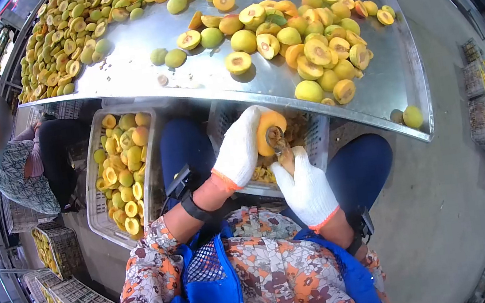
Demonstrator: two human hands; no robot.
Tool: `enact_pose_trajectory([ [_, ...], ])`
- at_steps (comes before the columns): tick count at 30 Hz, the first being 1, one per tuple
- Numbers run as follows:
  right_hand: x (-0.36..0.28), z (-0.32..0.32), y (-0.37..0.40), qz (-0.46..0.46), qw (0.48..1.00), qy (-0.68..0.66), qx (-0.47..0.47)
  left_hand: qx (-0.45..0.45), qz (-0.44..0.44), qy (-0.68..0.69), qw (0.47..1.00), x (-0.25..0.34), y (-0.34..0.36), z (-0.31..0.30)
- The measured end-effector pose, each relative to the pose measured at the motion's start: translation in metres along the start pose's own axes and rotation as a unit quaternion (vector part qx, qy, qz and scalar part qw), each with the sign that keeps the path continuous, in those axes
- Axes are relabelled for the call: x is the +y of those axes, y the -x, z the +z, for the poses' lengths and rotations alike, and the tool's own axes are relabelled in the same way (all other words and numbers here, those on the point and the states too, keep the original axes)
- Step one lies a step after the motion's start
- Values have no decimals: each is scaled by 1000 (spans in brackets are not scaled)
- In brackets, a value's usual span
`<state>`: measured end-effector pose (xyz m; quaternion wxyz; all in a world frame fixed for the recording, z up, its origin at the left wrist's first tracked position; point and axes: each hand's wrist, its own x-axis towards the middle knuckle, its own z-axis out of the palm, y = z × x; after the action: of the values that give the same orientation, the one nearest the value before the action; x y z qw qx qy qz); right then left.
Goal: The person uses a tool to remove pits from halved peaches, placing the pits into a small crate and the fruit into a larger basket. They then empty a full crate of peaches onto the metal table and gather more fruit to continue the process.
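Note:
In a white knitted glove, my left hand (240,145) is closed round a yellow-orange peach half (263,130), its cut face turned to the right. My right hand (310,188), gloved the same way, grips the light handle of a pitting spoon (283,150). The metal end of this tool is at the middle of the cut face, where the pit sits. Both hands are over a crate (318,141) between my knees, with pale peach scraps and pits inside it.
A metal table (182,76) spans the front, with a heap of peach halves (313,36) on it and a larger pile (68,36) at far left. A crate (92,200) of halves stands left of my knee. Another person (20,161) sits at left.

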<state>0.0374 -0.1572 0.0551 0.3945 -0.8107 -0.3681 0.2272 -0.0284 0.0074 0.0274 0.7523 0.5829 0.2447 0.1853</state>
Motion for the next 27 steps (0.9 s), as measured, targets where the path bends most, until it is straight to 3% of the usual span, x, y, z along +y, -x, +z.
enact_pose_trajectory([
  [3, 4, 1, 4, -8, 1000, -13, 16, -29, 70, -76, 994, -2, 2, 0],
  [6, 5, 0, 5, -22, 999, 36, 27, -42, 147, -247, 957, 0, -1, -10],
  [8, 8, 0, 7, -26, 998, 53, 33, -108, 198, -381, 897, 18, -3, -12],
  [9, 9, 0, 7, -32, 996, 70, 38, -109, 197, -381, 897, 13, -7, -17],
  [11, 8, -1, 7, -30, 994, 93, 40, -116, 318, -420, 842, 3, -14, -25],
  [12, 8, -1, 7, -29, 992, 117, 42, -116, 319, -421, 841, 6, -16, -27],
  [15, 10, 0, 8, -19, 992, 123, 28, -183, 196, -433, 861, 31, -13, -23],
  [18, 16, 3, 12, -12, 993, 114, -6, -245, 215, -421, 846, 30, -24, -30],
  [19, 17, 2, 12, -11, 993, 113, -6, -234, 123, -352, 898, 28, -24, -25],
  [20, 19, 1, 11, -3, 996, 89, -22, -235, 123, -352, 898, 35, -24, -15],
  [21, 20, -1, 10, 6, 997, 66, -38, -201, -93, -224, 949, 42, -24, -6],
  [22, 20, -1, 9, 6, 997, 65, -37, -154, -304, -83, 937, 46, -25, -2],
  [23, 20, -2, 8, 24, 1000, 5, -14, -208, -268, 15, 941, 43, -24, -2],
  [25, 12, -8, 5, 70, 993, -91, 5, -182, -38, -15, 982, 17, -16, 7],
  [26, 14, -6, 5, 70, 993, -91, 7, -152, 104, -95, 978, 13, -7, 16],
  [27, 19, -1, 7, 28, 996, -85, 20, -164, 97, -95, 977, 10, -1, 20],
])
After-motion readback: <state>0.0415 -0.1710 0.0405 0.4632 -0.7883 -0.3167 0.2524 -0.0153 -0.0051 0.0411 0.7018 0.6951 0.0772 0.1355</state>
